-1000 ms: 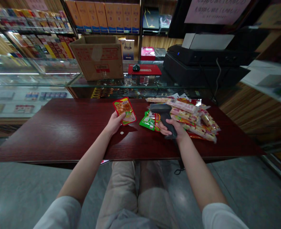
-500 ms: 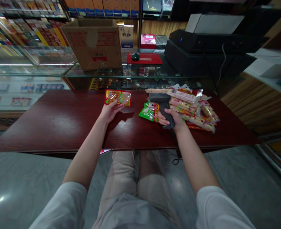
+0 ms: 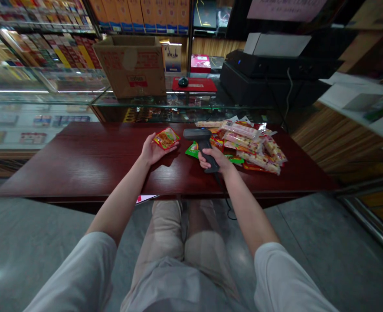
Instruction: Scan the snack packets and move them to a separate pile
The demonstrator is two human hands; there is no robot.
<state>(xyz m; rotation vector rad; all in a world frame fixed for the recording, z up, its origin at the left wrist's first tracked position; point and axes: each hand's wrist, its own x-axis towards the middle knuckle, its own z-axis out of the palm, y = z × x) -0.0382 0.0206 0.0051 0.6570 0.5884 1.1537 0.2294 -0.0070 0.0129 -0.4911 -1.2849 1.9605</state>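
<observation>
In my left hand (image 3: 155, 150) is a small red-edged snack packet (image 3: 167, 138), tilted above the table with the fingers underneath it. My right hand (image 3: 214, 158) grips the handle of a dark grey barcode scanner (image 3: 200, 136), whose head points left toward the packet. A green snack bag (image 3: 192, 150) lies partly hidden behind the scanner. To the right of it, several clear-wrapped snack bars (image 3: 243, 141) are heaped on the table, with red packets beneath them.
The dark red wooden table (image 3: 106, 160) borders a glass display counter (image 3: 129, 103). On the counter are an open cardboard box (image 3: 135, 67), a red mat (image 3: 201, 85) with a computer mouse (image 3: 182, 82), and black machines (image 3: 259, 82). The scanner's cord (image 3: 229, 210) hangs over the table's front edge.
The scanner has moved left, closer to the packet. My left hand has turned the packet, and its fingers now lie under it. The view has shifted slightly.
</observation>
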